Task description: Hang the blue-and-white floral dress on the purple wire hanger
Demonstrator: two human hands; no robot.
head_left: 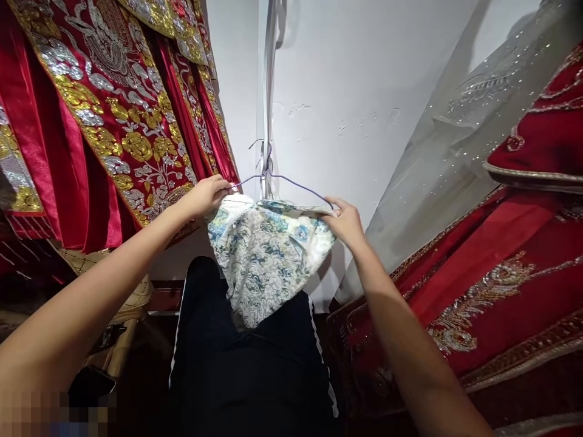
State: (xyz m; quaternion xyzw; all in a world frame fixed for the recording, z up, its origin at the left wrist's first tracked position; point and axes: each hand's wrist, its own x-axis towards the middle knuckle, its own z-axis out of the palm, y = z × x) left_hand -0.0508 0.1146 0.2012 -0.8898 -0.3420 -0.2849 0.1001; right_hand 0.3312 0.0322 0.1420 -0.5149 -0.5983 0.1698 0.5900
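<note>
A pale garment (268,261) with a blue and green floral print hangs in front of me, its kind not clear. It drapes from a thin purple wire hanger (296,182), whose hook sits beside a white upright pole. My left hand (212,193) pinches the garment's top edge at the hanger's left end. At the right end my right hand (345,220) grips the other top corner, thumb and fingers closed on cloth and wire. The lower part of the cloth tapers to a point over my dark-clothed legs.
Red robes (136,121) with gold and silver embroidery hang close on the left. To the right are a sparkling white sheer dress (455,133) and red beaded garments (514,285). A white pole (265,79) runs up the white wall (346,73). Wooden furniture legs (122,346) stand low left.
</note>
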